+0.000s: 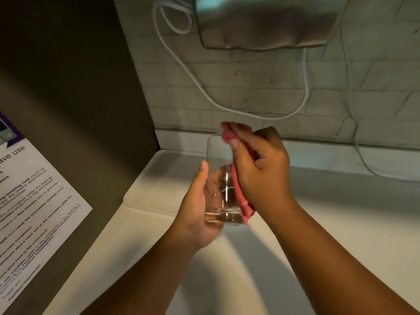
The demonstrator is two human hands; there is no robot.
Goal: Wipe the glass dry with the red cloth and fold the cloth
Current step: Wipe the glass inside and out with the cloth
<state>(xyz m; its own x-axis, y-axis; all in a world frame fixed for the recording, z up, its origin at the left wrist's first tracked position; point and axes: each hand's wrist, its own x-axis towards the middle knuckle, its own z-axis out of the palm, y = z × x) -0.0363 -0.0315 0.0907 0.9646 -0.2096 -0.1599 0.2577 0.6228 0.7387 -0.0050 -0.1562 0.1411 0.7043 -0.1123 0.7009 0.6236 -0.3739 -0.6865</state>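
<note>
A clear drinking glass (219,169) is held upright above the white counter, its rim toward the wall. My left hand (197,205) wraps around its lower half from the left, thumb up along the side. My right hand (261,169) presses a red cloth (238,192) against the right side of the glass. The cloth is bunched over the rim under my thumb and hangs down past the base of the glass. Most of the cloth is hidden under my right palm.
A white tray (159,178) lies on the counter (250,269) behind the glass, against the dark side panel. A printed notice (34,205) is stuck on that panel at left. White cables (304,96) hang down the brick wall under a metal box (261,21).
</note>
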